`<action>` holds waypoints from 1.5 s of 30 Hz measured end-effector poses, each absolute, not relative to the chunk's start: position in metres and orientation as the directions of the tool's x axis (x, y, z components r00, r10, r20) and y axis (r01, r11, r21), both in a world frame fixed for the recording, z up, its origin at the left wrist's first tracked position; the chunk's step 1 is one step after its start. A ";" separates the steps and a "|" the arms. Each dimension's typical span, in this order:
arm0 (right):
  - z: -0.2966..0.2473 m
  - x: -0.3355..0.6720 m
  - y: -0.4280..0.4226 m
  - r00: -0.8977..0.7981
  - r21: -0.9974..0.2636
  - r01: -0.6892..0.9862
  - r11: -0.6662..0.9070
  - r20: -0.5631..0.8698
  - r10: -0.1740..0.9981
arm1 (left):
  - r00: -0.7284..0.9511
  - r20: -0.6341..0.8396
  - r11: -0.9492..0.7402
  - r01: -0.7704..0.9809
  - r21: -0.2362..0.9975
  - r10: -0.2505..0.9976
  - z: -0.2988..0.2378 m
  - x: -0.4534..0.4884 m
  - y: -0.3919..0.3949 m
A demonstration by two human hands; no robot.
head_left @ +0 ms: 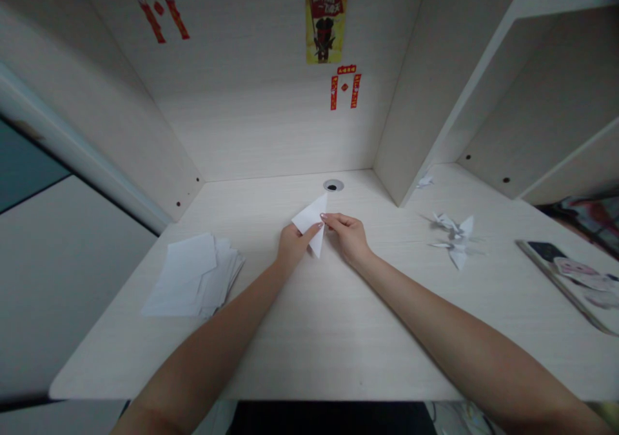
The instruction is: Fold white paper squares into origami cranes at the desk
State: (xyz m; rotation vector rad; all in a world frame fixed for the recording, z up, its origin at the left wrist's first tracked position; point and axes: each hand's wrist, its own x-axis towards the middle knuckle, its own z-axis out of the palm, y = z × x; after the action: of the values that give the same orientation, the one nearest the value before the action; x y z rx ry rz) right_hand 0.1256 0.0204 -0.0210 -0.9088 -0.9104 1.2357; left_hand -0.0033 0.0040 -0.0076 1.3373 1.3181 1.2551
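Note:
A folded white paper triangle (pixel 312 219) is held just above the pale wooden desk (pixel 319 332) near its middle. My left hand (pixel 291 247) pinches the paper's left edge with thumb and fingers closed on it. My right hand (pixel 347 234) grips the right edge, fingertips pressed on the fold. Both forearms reach in from the bottom of the view.
A stack of white paper sheets (pixel 196 275) lies at the left. Folded paper cranes (pixel 454 235) sit at the right, and another small one (pixel 424 180) by the shelf divider. A book (pixel 573 279) lies at the far right. A cable hole (pixel 333 185) is behind the hands.

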 end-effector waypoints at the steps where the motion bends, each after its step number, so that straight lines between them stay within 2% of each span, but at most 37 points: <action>1: -0.021 0.126 0.021 0.119 -0.924 -0.367 0.109 0.070 0.990 | -0.054 0.086 -0.077 0.149 0.986 0.995 -0.008 -0.004 0.004; 8: -0.017 0.138 0.033 0.292 -0.892 -0.432 0.134 0.002 0.957 | 0.108 0.004 -0.022 0.165 0.986 0.994 -0.012 -0.004 0.002; 14: -0.017 0.142 0.036 0.304 -0.905 -0.381 0.187 0.069 0.950 | 0.126 0.005 -0.028 0.182 0.983 0.992 -0.010 -0.003 0.001; 23: -0.017 0.132 0.024 0.086 -0.962 -0.208 0.177 0.162 0.983 | -0.020 0.010 -0.009 0.068 0.998 1.000 -0.005 -0.003 0.002; 31: -0.019 0.137 0.030 0.304 -0.944 -0.260 0.201 0.118 0.946 | 0.119 -0.029 0.011 0.149 0.989 0.992 -0.004 -0.003 0.000; 38: -0.019 0.137 0.028 0.355 -0.952 -0.177 0.250 0.175 0.918 | 0.143 -0.009 -0.013 0.154 0.988 0.990 -0.010 -0.004 0.002; 45: -0.020 0.135 0.027 0.413 -0.931 -0.225 0.288 0.177 0.894 | 0.170 -0.011 -0.012 0.135 0.991 0.985 -0.013 -0.004 0.004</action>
State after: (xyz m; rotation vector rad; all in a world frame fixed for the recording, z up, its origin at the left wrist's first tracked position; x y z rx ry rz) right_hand 0.1350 0.0266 -0.0199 -0.9948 -0.8267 0.8728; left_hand -0.0038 0.0042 -0.0134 1.3845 1.1767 1.0144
